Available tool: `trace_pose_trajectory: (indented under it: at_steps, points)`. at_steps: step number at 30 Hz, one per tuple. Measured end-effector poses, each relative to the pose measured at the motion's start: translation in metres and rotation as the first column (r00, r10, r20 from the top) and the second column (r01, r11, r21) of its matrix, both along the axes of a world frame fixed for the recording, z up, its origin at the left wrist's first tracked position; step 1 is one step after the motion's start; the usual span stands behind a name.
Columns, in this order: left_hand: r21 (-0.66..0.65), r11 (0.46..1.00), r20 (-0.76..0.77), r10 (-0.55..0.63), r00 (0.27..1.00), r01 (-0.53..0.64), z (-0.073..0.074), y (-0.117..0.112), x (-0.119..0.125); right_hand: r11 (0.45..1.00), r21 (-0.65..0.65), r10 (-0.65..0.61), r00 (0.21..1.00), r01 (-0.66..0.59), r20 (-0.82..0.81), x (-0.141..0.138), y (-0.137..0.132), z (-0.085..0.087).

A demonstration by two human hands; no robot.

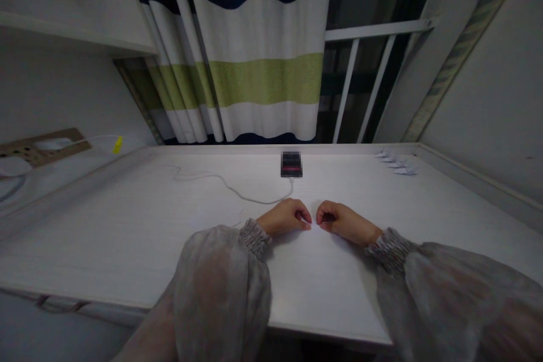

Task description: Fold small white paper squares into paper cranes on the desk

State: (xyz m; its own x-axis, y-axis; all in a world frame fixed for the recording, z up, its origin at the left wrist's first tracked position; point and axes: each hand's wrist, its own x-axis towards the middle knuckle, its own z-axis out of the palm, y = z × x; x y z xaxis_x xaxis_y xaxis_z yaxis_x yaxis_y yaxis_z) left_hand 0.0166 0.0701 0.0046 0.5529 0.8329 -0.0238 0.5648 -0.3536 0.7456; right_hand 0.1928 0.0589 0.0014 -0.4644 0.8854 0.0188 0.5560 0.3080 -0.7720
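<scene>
My left hand (288,217) is over the middle of the white desk (139,232), its thumb and fingers closed in a pinch. Facing it, a small gap to the right, my right hand (348,222) pinches in the same way. Whatever the fingertips hold is too pale against the white surface to make out. Loose grey sleeves with gathered cuffs cover both forearms. Beyond the hands, a small dark device (291,164), blurred out, is at the back of the desk, with a white cable (237,194) attached.
Several small white folded pieces (396,164), perhaps paper, lie in a row at the back right. A striped curtain (263,82) hangs behind the desk, beside white window bars (373,90). On the left are a brown perforated strip (63,144) and a yellow tag (117,145).
</scene>
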Motion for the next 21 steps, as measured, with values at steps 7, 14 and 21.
trace_pose_trajectory:
  at_steps: [7,14,21]
  points:
    - [0.001,1.000,0.021,-0.001,1.000,0.001,-0.003,0.002,0.000,0.991,-0.129,0.014,0.993,-0.029,-0.115,0.004,-0.002,0.006]
    - [0.004,0.999,0.022,-0.038,0.999,0.038,0.000,0.001,0.000,0.993,0.076,-0.094,0.995,0.090,0.045,-0.014,-0.008,0.002]
    - [0.062,0.991,-0.072,-0.110,0.991,0.115,-0.001,0.004,-0.004,0.999,0.007,-0.053,0.997,0.053,0.054,-0.014,0.002,0.000]
